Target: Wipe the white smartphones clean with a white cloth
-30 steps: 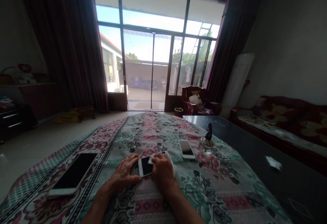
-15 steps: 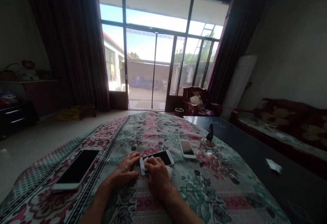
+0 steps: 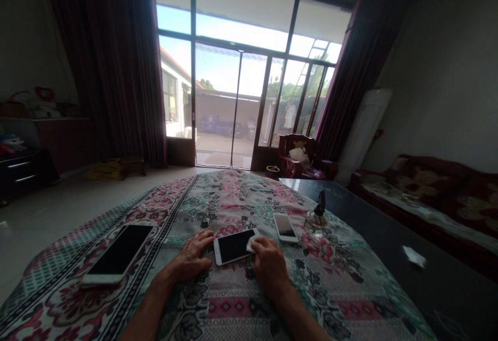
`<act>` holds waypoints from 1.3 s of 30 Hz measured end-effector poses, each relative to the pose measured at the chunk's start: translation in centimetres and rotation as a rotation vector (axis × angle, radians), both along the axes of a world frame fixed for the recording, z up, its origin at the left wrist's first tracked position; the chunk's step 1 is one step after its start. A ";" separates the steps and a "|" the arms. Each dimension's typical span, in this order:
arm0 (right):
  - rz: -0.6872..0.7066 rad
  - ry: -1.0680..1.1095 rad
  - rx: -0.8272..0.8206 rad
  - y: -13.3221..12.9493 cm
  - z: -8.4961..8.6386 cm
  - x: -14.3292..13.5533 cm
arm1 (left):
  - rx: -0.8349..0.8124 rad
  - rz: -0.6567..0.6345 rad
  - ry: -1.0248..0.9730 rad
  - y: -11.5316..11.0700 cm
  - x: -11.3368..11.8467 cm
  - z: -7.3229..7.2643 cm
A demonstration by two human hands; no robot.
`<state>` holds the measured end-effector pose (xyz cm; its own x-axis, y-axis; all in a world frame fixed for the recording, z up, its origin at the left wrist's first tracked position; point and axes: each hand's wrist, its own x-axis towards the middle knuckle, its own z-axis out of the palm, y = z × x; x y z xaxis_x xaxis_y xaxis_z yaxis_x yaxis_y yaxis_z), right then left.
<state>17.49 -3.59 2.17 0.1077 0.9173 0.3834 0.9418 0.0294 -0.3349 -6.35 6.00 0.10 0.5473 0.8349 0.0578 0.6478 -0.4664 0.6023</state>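
Note:
A white smartphone (image 3: 233,247) with a dark screen lies face up on the flowered tablecloth (image 3: 233,307), between my hands. My left hand (image 3: 193,254) rests beside its left end, fingers stretched out and holding nothing. My right hand (image 3: 269,263) pinches a crumpled white tissue (image 3: 251,244) against the phone's right end. Part of the tissue is hidden by the fingers. Farther right lies a smaller white smartphone (image 3: 285,228). A larger white smartphone (image 3: 118,255) lies to the left of my left hand.
A clear glass bottle (image 3: 316,221) with a black spray top stands right of the small phone. Beyond the cloth runs a dark tabletop (image 3: 373,242) bearing a crumpled white piece of tissue (image 3: 414,256). A wooden armchair (image 3: 298,157) and a sofa (image 3: 431,190) stand farther back.
My right hand has slid rightward with the tissue, from the phone's left end to its right end, uncovering the screen. My left hand stays nearly in place.

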 end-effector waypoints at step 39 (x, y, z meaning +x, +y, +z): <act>-0.007 -0.040 -0.036 4.2 0.2 -1.9 | 0.001 -0.006 0.036 0.2 0.2 -0.1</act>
